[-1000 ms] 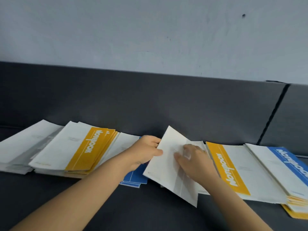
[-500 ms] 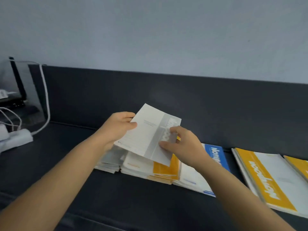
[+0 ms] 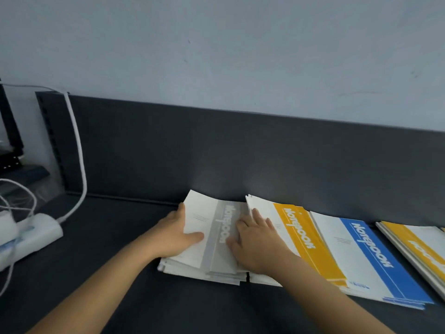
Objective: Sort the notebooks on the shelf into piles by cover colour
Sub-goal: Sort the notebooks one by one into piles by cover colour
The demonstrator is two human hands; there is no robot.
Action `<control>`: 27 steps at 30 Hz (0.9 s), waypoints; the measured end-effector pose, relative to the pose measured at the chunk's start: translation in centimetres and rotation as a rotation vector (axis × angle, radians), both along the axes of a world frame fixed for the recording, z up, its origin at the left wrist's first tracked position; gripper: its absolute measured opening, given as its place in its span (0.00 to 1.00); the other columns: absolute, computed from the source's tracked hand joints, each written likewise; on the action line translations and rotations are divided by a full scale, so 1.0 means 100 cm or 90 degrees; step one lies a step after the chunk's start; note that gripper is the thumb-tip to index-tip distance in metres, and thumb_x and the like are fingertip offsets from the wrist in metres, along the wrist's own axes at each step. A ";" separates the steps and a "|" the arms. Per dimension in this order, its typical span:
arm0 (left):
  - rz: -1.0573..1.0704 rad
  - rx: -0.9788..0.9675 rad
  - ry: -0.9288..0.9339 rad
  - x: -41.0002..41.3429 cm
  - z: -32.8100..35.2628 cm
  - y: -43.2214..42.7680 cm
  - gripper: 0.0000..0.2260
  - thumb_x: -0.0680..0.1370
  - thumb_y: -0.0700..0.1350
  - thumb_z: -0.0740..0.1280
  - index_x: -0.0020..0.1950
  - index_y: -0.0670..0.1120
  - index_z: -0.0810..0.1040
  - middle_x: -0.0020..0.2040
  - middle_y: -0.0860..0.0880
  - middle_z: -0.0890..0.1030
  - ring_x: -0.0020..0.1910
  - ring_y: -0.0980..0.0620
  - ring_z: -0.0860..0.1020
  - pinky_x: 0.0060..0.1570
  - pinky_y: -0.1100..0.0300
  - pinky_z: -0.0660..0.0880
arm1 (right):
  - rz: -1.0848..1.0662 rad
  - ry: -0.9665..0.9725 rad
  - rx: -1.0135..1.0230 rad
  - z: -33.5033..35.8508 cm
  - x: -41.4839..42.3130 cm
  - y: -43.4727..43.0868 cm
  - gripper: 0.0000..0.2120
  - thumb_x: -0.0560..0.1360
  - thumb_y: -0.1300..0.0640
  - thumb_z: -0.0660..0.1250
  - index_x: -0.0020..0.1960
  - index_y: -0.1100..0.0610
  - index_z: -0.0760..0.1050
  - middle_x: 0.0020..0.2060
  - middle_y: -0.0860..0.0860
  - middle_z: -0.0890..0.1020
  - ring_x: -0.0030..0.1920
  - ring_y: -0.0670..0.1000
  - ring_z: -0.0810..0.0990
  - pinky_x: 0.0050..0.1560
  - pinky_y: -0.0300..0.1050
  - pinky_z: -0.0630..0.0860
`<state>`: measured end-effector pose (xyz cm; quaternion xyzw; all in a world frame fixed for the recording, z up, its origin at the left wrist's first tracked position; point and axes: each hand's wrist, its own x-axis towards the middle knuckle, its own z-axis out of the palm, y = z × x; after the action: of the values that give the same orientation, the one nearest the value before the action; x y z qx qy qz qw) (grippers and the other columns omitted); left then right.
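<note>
A grey-striped notebook (image 3: 216,230) lies on top of the grey pile (image 3: 192,271) at the left end of the row. My left hand (image 3: 175,235) grips its left edge, thumb on the cover. My right hand (image 3: 252,242) presses flat on its right side, fingers spread. Right of it lie a yellow-striped pile (image 3: 303,237), a blue-striped pile (image 3: 370,256) and another yellow-striped pile (image 3: 419,247) cut by the frame's right edge.
The dark shelf (image 3: 108,227) has a dark back panel (image 3: 216,153) under a pale wall. A white power strip (image 3: 31,237) with cables (image 3: 77,153) sits at the far left, beside a black device (image 3: 9,141).
The grey-striped notebook was lifted from the right part of the row, carried left in both hands, and now lies on the grey pile. The view swung left with it.
</note>
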<state>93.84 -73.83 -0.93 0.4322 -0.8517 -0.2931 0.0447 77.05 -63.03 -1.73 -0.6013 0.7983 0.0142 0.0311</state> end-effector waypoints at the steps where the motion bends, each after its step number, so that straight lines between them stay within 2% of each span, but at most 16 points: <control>1: 0.003 -0.006 -0.018 -0.003 -0.002 0.002 0.41 0.78 0.59 0.63 0.80 0.48 0.40 0.80 0.50 0.49 0.78 0.50 0.52 0.74 0.54 0.56 | -0.007 -0.009 -0.007 -0.003 0.001 0.001 0.28 0.81 0.44 0.47 0.74 0.60 0.59 0.76 0.53 0.55 0.77 0.55 0.44 0.75 0.57 0.45; 4: -0.006 -0.019 -0.046 -0.012 -0.004 0.004 0.44 0.78 0.60 0.62 0.79 0.45 0.36 0.80 0.49 0.42 0.79 0.49 0.46 0.75 0.54 0.52 | -0.041 -0.064 -0.020 -0.006 -0.001 0.001 0.32 0.81 0.41 0.46 0.77 0.60 0.51 0.78 0.53 0.41 0.77 0.55 0.39 0.76 0.56 0.41; 6: -0.006 -0.028 -0.063 -0.015 -0.002 0.005 0.43 0.78 0.61 0.61 0.79 0.44 0.37 0.80 0.47 0.42 0.79 0.48 0.45 0.75 0.53 0.52 | -0.052 -0.120 -0.037 -0.004 -0.004 0.000 0.31 0.81 0.40 0.46 0.77 0.57 0.52 0.77 0.53 0.39 0.77 0.55 0.39 0.75 0.56 0.40; 9: 0.022 -0.136 -0.060 -0.024 0.008 0.013 0.39 0.78 0.63 0.58 0.79 0.44 0.45 0.80 0.43 0.48 0.79 0.45 0.48 0.74 0.51 0.55 | -0.044 -0.182 -0.090 0.006 -0.010 0.009 0.30 0.80 0.39 0.45 0.78 0.51 0.48 0.78 0.53 0.43 0.77 0.53 0.40 0.75 0.56 0.39; 13: 0.003 -0.246 -0.063 -0.064 0.033 0.056 0.37 0.79 0.66 0.52 0.79 0.44 0.49 0.79 0.45 0.52 0.78 0.47 0.50 0.73 0.52 0.56 | -0.026 -0.025 -0.140 0.022 -0.048 0.046 0.30 0.81 0.40 0.42 0.78 0.53 0.47 0.78 0.50 0.49 0.78 0.50 0.45 0.76 0.51 0.45; 16: -0.047 -0.325 -0.083 -0.117 0.039 0.100 0.38 0.78 0.68 0.49 0.79 0.45 0.47 0.80 0.44 0.49 0.79 0.45 0.49 0.74 0.50 0.55 | -0.085 0.006 -0.122 0.030 -0.103 0.089 0.29 0.82 0.41 0.43 0.78 0.54 0.49 0.78 0.52 0.51 0.77 0.52 0.47 0.75 0.51 0.48; 20: -0.108 -0.352 -0.073 -0.209 0.026 0.171 0.38 0.78 0.69 0.48 0.80 0.47 0.47 0.80 0.44 0.47 0.79 0.45 0.48 0.75 0.50 0.53 | -0.193 0.033 -0.065 0.019 -0.199 0.162 0.29 0.81 0.41 0.47 0.77 0.56 0.54 0.77 0.55 0.55 0.77 0.54 0.52 0.75 0.53 0.53; 22: -0.151 -0.321 -0.060 -0.259 0.016 0.206 0.38 0.78 0.68 0.52 0.80 0.47 0.50 0.80 0.46 0.52 0.78 0.46 0.53 0.73 0.51 0.57 | -0.243 0.036 -0.036 0.008 -0.247 0.199 0.30 0.81 0.40 0.47 0.75 0.57 0.58 0.75 0.57 0.60 0.75 0.56 0.56 0.73 0.54 0.57; 25: -0.190 -0.227 -0.060 -0.328 0.005 0.248 0.33 0.77 0.67 0.57 0.76 0.48 0.60 0.75 0.48 0.66 0.74 0.47 0.63 0.67 0.52 0.65 | -0.259 0.041 -0.005 -0.007 -0.306 0.242 0.30 0.80 0.38 0.42 0.72 0.57 0.62 0.72 0.57 0.65 0.73 0.56 0.61 0.71 0.54 0.60; 27: -0.185 -0.176 -0.076 -0.364 0.000 0.264 0.31 0.77 0.68 0.58 0.72 0.49 0.65 0.70 0.48 0.72 0.69 0.46 0.70 0.63 0.51 0.71 | -0.215 0.010 0.003 -0.017 -0.329 0.256 0.38 0.75 0.35 0.31 0.71 0.56 0.63 0.70 0.56 0.67 0.71 0.56 0.64 0.70 0.54 0.60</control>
<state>57.45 -47.48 -0.98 0.3113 -0.9383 -0.1505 0.0103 44.20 -37.43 -3.42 -0.4581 0.8883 0.0155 0.0285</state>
